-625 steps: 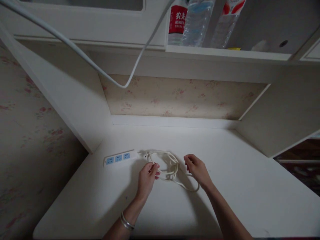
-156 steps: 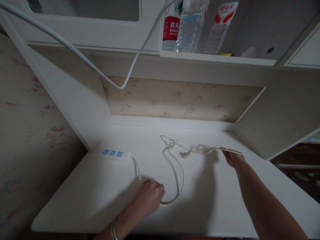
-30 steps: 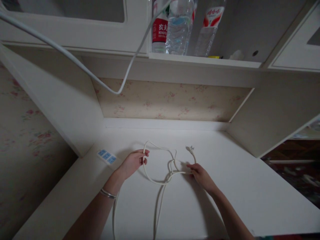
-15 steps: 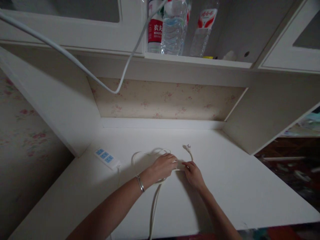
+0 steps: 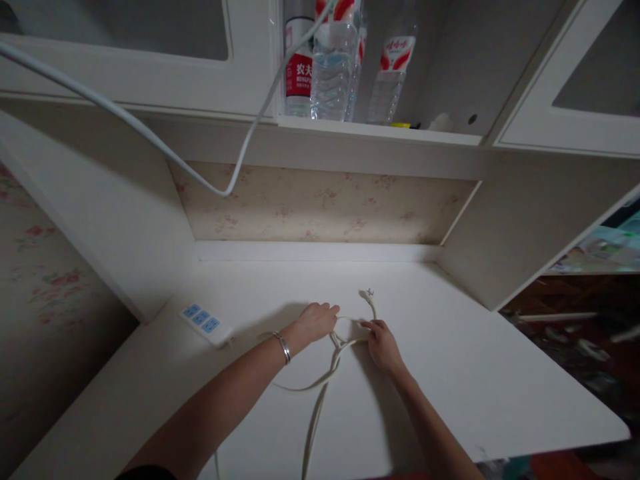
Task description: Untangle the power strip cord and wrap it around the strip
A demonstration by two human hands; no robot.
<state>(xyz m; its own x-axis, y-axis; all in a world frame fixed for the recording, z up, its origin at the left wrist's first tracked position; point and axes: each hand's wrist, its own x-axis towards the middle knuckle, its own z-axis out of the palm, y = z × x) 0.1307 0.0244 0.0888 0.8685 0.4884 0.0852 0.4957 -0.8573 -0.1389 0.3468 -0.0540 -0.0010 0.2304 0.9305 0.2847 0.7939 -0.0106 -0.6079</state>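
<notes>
A white power cord [image 5: 316, 417] lies in loops on the white desk and runs off its front edge. My left hand [image 5: 319, 321], with a silver bracelet at the wrist, is closed on one loop of the cord. To its right, my right hand [image 5: 384, 343] pinches the cord between thumb and fingers. Just beyond that hand the cord's plug [image 5: 367, 293] rests on the desk, prongs pointing away. A white power strip [image 5: 206, 324] with blue socket faces sits to the left, its cord leading toward my left forearm.
A white cable [image 5: 223, 190] hangs across the upper left, close to the camera. Above the desk [image 5: 450, 380], a cabinet shelf [image 5: 400, 131] holds several plastic bottles [image 5: 334, 73]. Side panels [image 5: 520, 220] flank the desk, and floral wallpaper [image 5: 320, 203] covers the back.
My left hand has shifted slightly left, away from my right, and the cord loops between and below the hands have spread. The whole view has moved a little.
</notes>
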